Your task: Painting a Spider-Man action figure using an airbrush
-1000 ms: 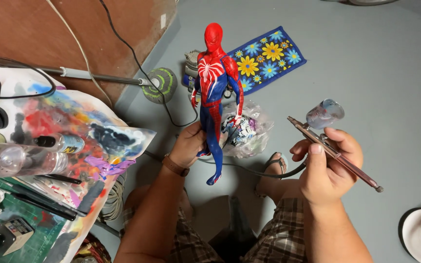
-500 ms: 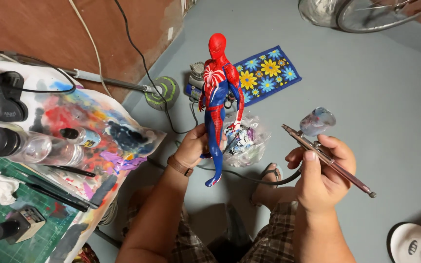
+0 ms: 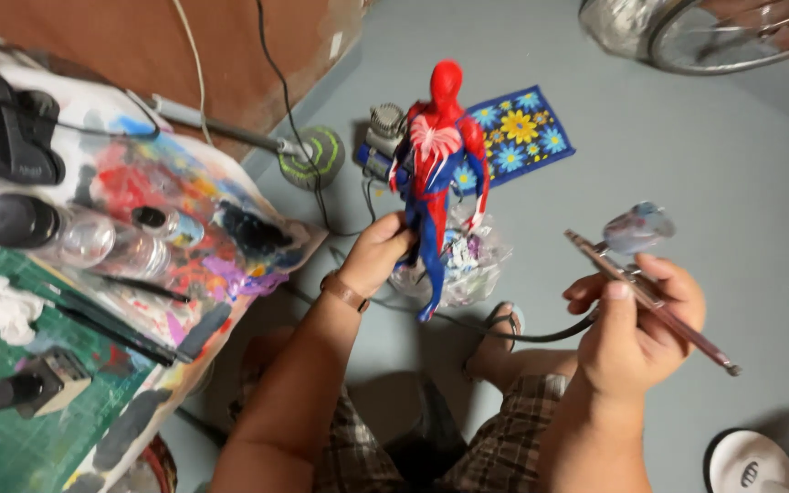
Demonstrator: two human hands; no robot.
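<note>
The left hand [image 3: 378, 254] reaches forward with the forearm stretched out, fingers closed round the legs of a red and blue figure [image 3: 435, 173], holding it upright over the floor; the right hand [image 3: 636, 324] is raised at the right, fist wrapped on an airbrush [image 3: 643, 294] that slants from upper left to lower right, its cup [image 3: 636, 226] on top and a dark hose [image 3: 513, 334] running from it; below lies a grey floor [image 3: 687, 164]; a flowered mat [image 3: 522, 132] sits behind the figure, a crumpled plastic bag [image 3: 468, 265] just under it; at the left, a paint-smeared sheet [image 3: 184, 210] with bottles [image 3: 66, 233], brushes [image 3: 111, 319] and a green cutting mat [image 3: 11, 429].
</note>
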